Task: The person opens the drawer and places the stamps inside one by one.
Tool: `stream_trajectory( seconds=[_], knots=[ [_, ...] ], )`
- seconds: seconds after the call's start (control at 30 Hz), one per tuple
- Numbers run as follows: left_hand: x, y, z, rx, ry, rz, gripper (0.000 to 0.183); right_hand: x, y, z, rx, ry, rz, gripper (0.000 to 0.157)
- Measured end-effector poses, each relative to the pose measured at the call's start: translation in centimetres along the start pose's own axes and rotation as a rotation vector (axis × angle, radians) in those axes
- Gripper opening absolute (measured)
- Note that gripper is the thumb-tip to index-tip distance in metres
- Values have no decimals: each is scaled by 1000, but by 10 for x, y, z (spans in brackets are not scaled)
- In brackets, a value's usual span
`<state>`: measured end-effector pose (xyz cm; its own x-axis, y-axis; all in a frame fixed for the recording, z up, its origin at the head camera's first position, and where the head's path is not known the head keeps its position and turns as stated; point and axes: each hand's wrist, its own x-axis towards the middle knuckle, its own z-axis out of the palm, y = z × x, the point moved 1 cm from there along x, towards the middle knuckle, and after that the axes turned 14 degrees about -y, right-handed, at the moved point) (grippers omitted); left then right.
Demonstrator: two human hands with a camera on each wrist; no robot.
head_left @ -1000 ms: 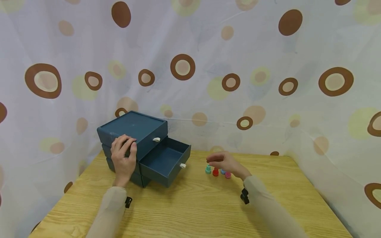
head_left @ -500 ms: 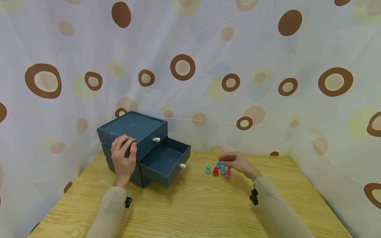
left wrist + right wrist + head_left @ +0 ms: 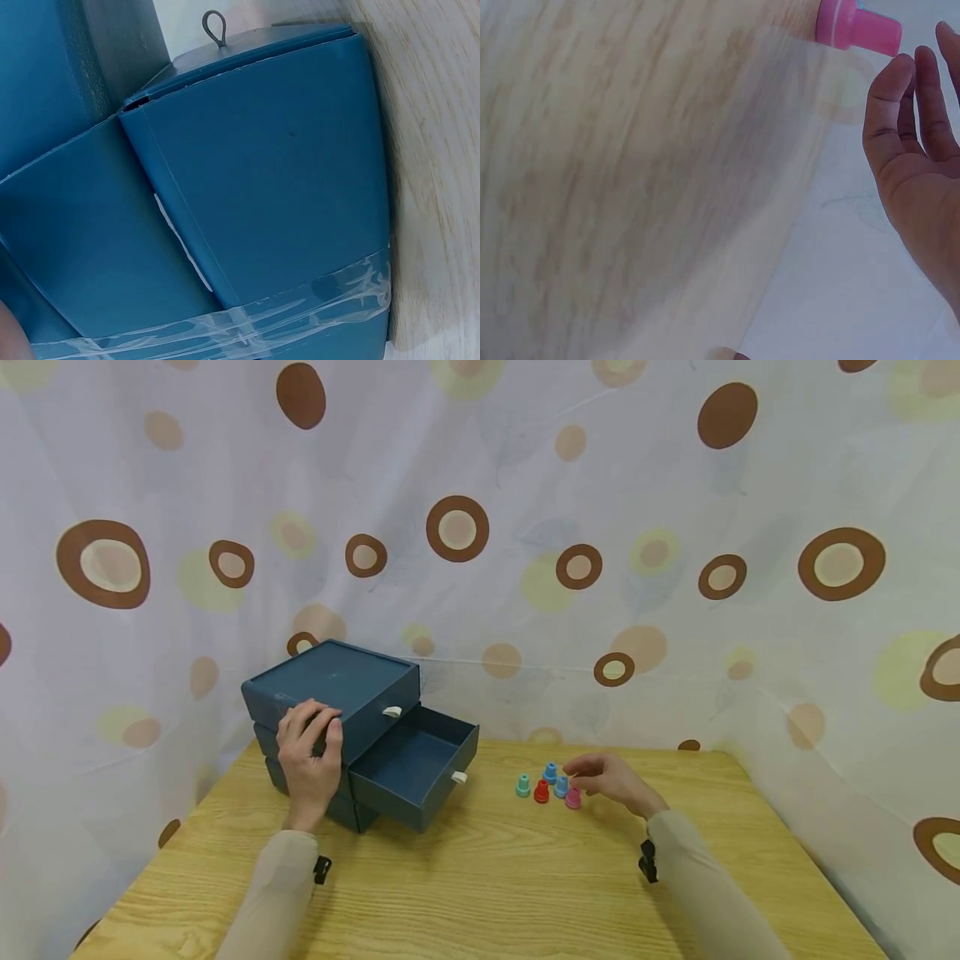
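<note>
My left hand (image 3: 309, 768) rests on the near edge of a dark blue drawer unit (image 3: 337, 672), fingers over its top. The middle drawer (image 3: 416, 760) stands pulled out, with nothing visible inside. In the left wrist view the unit's side (image 3: 262, 172) fills most of the picture. My right hand (image 3: 613, 781) hovers with loosely bent fingers just right of a small group of stamp-like pieces, holding nothing. They stand upright: green (image 3: 522, 786), red (image 3: 542, 791), two blue, the rear one (image 3: 551, 773) and the front one (image 3: 562, 787), and pink (image 3: 573, 797). The pink one is nearest my fingertips.
White pull tabs stick out from the top drawer (image 3: 392, 712) and the middle drawer. Clear tape (image 3: 300, 311) wraps the unit's side. A wooden table (image 3: 480, 893) carries everything, and a patterned curtain (image 3: 510, 568) hangs behind it.
My right hand has let go of the rear blue piece, which now stands with the others, and has drawn back to the right. The left hand stays in place.
</note>
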<state>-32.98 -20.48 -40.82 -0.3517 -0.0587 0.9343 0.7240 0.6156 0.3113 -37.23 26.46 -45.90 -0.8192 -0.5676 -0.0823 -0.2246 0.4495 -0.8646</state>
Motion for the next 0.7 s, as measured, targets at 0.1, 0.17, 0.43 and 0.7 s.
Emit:
stream_trajectory(
  seconds=[0.1,0.17,0.43,0.7],
  knots=[
    [0,0,0,2,-1,0,25,0,4,-1,-15,-7,13,34],
    [0,0,0,2,-4,2,25,1,7,0,-13,-8,27,32],
    [0,1,-1,-3,2,4,25,1,14,0,-42,-63,58,29],
    [0,1,-1,-1,2,3,25,-1,18,0,-34,-106,63,29]
  ],
)
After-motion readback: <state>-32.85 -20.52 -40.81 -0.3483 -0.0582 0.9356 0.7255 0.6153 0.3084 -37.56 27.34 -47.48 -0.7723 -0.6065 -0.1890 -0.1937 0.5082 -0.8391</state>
